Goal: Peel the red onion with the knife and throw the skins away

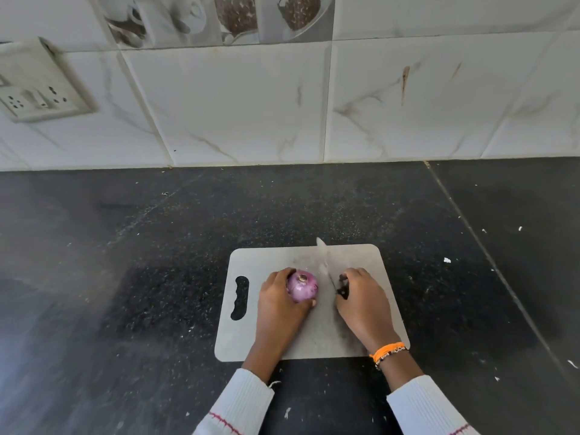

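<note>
No text, label, brand, number or sign can be read anywhere in this view.

Black speckled countertop; grey cutting board flat on it.

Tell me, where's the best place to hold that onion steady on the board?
Probably round its sides, from the left, as the left hand does now. The onion is round and would roll on the flat board, so curled fingers cradle it. That keeps them away from the knife held on its right by the right hand.
</note>
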A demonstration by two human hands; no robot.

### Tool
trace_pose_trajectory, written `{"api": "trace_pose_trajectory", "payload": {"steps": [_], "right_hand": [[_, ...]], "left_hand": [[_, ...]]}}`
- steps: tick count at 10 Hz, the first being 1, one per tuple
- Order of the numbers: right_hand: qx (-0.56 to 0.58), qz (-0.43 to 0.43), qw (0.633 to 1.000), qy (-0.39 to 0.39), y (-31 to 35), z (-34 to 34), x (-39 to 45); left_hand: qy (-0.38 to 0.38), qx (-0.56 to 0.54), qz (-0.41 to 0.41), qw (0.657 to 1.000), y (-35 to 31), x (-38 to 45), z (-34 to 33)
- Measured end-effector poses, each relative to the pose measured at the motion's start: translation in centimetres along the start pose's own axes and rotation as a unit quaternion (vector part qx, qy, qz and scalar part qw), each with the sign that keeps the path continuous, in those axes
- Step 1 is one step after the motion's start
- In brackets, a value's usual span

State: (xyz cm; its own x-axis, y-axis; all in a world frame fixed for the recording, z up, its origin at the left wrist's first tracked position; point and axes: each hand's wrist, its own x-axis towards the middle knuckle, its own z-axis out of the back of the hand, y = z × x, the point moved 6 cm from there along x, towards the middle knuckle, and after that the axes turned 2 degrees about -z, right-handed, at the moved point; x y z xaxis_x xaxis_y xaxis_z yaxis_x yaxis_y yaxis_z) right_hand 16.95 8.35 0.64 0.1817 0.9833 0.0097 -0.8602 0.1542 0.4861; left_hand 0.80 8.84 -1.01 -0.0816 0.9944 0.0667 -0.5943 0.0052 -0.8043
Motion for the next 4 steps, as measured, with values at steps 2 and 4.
{"api": "trace_pose_trajectory", "payload": {"steps": [2,4], "right_hand": [[0.012,-0.003,1.000,-0.004,0.65,-0.29,-1.43],[0.038,0.002,0.999,-0.004,0.97,0.10,-1.01]], "left_hand": [[0.012,0.007,-0.008,1.000,0.25,-0.18,-0.24],[0.009,-0.004,-0.028,1.000,-0.25,-0.58,0.29]]}}
